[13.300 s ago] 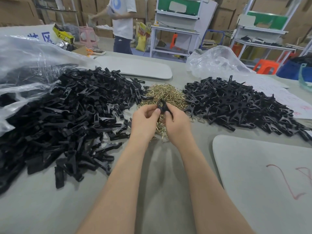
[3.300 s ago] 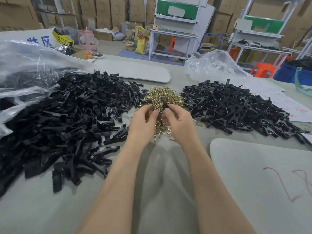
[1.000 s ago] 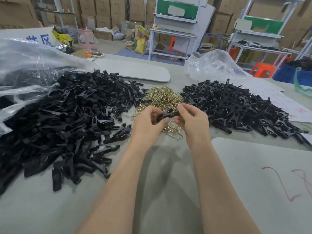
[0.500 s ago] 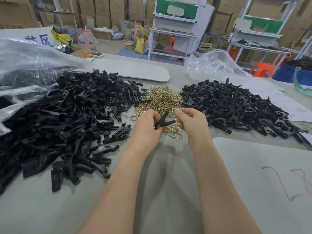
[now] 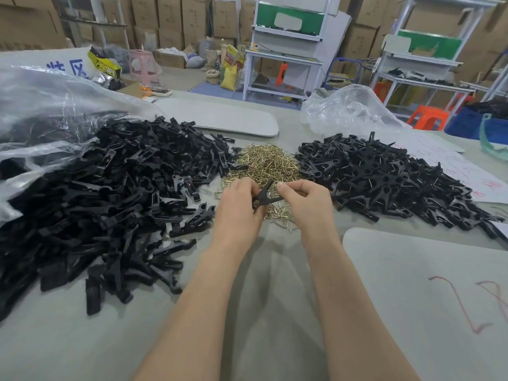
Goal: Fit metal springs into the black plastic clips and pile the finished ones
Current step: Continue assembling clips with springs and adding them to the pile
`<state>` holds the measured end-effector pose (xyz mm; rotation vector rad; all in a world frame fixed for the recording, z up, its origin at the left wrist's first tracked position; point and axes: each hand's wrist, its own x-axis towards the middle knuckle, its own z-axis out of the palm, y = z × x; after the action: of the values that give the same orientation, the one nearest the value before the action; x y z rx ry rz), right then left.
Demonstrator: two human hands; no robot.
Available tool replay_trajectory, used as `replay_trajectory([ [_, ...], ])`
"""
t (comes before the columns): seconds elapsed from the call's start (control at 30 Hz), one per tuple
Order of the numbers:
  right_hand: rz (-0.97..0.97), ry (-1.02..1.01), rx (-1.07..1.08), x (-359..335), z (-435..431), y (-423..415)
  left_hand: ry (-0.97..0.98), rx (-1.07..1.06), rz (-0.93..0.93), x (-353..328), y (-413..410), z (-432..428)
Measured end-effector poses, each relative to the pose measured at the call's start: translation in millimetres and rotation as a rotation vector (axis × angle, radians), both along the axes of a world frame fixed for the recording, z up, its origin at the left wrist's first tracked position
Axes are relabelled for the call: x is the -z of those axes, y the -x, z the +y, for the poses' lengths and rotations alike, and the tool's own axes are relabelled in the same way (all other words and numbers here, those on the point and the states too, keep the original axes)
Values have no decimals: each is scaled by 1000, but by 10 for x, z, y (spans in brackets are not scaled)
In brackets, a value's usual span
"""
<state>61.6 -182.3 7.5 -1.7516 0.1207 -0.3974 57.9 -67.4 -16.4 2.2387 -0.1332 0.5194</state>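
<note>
Cardboard boxes [image 5: 170, 17] are lining the back wall. Two white benches [image 5: 286, 60] with green panels are standing on the floor [image 5: 178, 78], a pink stool [image 5: 143, 64] and an orange stool [image 5: 428, 118] sitting nearby.

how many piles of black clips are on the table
2. A large left pile beside the clear bag, which may hide more; a right pile past the brass springs. One clip is held by the left hand and right hand.

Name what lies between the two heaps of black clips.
The head view shows the pile of gold springs between the left heap and the right heap.
</note>
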Motion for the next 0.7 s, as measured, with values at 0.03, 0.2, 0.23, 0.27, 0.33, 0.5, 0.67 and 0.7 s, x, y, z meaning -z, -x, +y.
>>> replay_trajectory([
  [0.03,2,-2,-4,1,-3,1,8,4,2,3,-2,1],
  [0.2,24,-1,-4,8,-18,-1,-9,1,0,18,-4,7],
  [0.23,28,3,3,11,-23,-2,-20,4,-5,19,-3,7],
  [0.27,30,7,10,12,-28,-4,-28,7,-11,23,-3,6],
  [0.33,32,20,13,14,-40,-3,-32,11,-21,22,0,8],
  [0.5,20,57,23,38,-30,-21,-12,14,-31,9,-5,7],
  [0.67,116,-2,-57,29,-60,-15,-16,18,-31,21,-13,42],
  [0.7,149,-20,-89,18,-86,-9,-19,31,-34,20,-14,45],
])
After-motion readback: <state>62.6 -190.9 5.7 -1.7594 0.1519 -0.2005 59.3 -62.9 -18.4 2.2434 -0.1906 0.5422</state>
